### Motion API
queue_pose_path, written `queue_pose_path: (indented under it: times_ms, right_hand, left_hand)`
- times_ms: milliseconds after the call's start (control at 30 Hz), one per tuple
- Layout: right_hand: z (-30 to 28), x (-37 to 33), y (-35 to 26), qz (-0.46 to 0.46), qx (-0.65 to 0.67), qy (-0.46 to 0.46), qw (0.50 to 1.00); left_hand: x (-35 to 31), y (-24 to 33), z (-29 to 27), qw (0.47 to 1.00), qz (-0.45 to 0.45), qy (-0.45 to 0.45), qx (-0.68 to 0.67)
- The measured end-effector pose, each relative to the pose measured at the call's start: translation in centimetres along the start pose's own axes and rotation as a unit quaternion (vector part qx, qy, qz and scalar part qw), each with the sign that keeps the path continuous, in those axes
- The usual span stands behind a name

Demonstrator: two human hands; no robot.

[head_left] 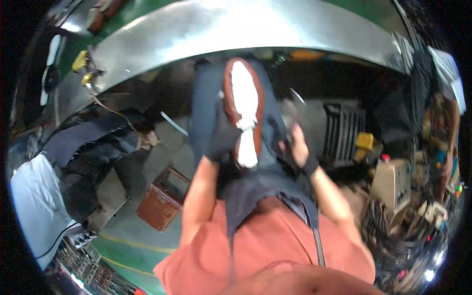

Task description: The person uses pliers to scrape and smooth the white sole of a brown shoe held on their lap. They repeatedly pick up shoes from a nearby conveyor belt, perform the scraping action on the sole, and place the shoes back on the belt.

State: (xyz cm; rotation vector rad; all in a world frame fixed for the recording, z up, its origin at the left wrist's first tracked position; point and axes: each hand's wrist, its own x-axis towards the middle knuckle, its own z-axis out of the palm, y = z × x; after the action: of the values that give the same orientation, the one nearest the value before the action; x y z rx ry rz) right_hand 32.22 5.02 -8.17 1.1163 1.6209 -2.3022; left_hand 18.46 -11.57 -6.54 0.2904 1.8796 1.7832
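A shoe [245, 93] lies bottom up over my lap, its brown upper folded around a white underside that narrows toward the heel. My left hand [224, 140], in a dark glove, is closed around the shoe's left side near the waist. To the right of the shoe, apart from it, is my raised right hand [300, 147], its bare thumb showing above a dark wrist covering. A motion-blurred tool [296, 97] with a bright metal edge rises from that hand; its exact kind is smeared. A dark apron [265, 189] covers my lap.
Ahead curves a shiny metal bench edge [196, 42], with a yellow tool [84, 66] at its left. A brown stool-like box [160, 204] stands on the floor at left, near another person's dark clothing [93, 142]. At right are a dark slatted rack [344, 129] and a beige control box [392, 184].
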Motion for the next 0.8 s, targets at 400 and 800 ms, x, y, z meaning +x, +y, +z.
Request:
queue_pose_path:
  times_ms: [400,800]
  right_hand:
    - [3.5,7.8,1.3,0.092,-0.226,0.037,0.969]
    - [2.9,16.9,1.5,0.270,-0.190,0.174,0.928]
  left_hand:
    - [27.8,14.3,-16.7,0.998,0.034,-0.040,-0.042]
    - [41.9,12.9,-45.6,0.753,0.075,0.301,0.580]
